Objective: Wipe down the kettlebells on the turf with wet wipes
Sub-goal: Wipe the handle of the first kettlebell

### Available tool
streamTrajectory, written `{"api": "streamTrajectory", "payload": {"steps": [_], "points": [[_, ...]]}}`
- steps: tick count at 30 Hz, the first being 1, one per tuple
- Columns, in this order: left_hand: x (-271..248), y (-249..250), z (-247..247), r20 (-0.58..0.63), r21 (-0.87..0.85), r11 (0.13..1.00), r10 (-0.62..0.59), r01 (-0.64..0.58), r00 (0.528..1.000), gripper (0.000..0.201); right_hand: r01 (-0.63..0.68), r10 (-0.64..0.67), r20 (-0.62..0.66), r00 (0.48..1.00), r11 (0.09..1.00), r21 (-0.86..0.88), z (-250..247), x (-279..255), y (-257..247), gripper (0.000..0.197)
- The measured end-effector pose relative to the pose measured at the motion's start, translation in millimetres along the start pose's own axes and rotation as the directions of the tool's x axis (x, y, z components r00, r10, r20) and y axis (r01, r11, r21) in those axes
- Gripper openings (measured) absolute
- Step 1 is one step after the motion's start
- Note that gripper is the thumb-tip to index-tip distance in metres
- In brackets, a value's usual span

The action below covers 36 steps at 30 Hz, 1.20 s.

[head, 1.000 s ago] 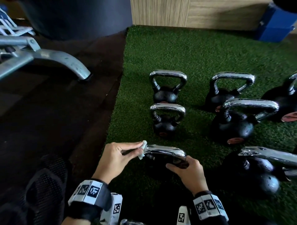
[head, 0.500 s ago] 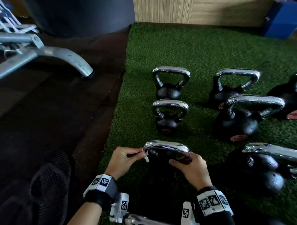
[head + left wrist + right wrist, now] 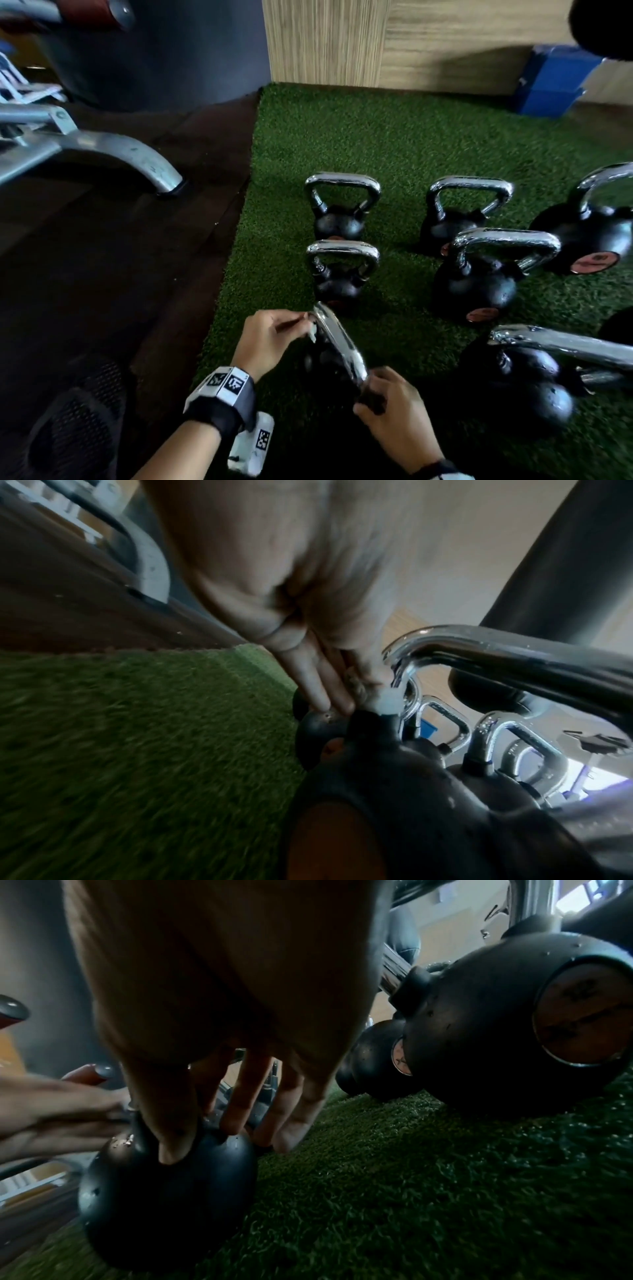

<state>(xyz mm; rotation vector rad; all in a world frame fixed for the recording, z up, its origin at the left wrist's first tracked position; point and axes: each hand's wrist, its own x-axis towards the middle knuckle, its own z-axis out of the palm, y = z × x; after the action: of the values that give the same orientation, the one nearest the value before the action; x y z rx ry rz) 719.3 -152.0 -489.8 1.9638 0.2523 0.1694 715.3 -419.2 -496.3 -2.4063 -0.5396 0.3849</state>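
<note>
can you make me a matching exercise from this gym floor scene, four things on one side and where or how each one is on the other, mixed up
Things:
1. wet wipe
2. nearest kettlebell
3. blue box
4. machine foot

Places or states:
a. on the dark floor, left of the turf
b. pinched in the left hand against a chrome handle
c. by the wall past the far right edge of the turf
d. held at its body by the right hand

Pairs: 1-b, 2-d, 3-c, 4-a
</note>
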Motion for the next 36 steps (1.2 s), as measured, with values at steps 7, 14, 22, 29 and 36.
{"api": "streamTrajectory", "payload": {"steps": [7,14,22,29,36], "points": [[29,6,18,0.207,-0.167,0.971,-0.135,0.171,0.969,0.054,0.067,-0.054,-0.266,0.962,0.997,0.04,-5,17,-10,0.022],[22,15,24,0.101,-0.094,0.976,-0.188,0.197,0.977,0.025,-0.29,0.21,0.224,0.952,0.856,0.429,5,63,10,0.094],[21,43,20,0.067,-0.195,0.974,-0.109,0.12,0.992,0.025,-0.328,0.244,0.22,0.944,0.718,0.614,18,66,15,0.13],[14,63,11,0.179,-0.44,0.852,-0.227,0.284,0.957,0.017,-0.332,0.264,0.201,0.943,0.713,0.618,19,63,11,0.101],[15,73,-1,0.254,-0.36,0.853,-0.3,0.377,0.92,0.01,-0.31,0.24,0.196,0.951,0.696,0.648,22,65,14,0.106]]}}
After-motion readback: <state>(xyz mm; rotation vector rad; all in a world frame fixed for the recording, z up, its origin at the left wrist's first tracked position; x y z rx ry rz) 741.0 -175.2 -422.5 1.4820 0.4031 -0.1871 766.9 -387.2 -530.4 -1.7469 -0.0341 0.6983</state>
